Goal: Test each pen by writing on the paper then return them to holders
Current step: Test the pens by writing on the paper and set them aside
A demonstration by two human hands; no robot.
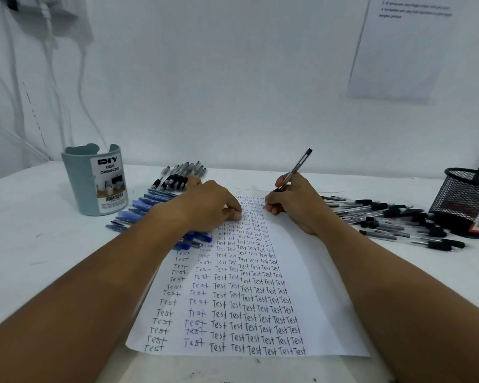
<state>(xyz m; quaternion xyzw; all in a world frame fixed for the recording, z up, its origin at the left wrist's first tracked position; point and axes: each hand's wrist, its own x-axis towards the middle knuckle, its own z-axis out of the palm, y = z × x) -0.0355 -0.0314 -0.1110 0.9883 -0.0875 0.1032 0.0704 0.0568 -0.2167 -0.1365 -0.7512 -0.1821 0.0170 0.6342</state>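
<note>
A white sheet of paper [310, 272] lies in front of me, covered with columns of the word "Test". My right hand [296, 205] grips a clear black-capped pen [297, 167], its tip touching the paper near the top of the rightmost column. My left hand [210, 205] rests palm down on the paper's upper left edge, fingers loosely curled, over some blue pens [144, 205]. A grey-blue desk organizer cup [94, 183] stands at the left. A black mesh holder [465, 194] stands at the far right.
A row of black-grip pens [180, 175] lies beyond my left hand. Several black pens [393, 219] lie scattered between the paper and the mesh holder. White wall close behind, with cables at the left and a printed sheet [398, 51] at the upper right.
</note>
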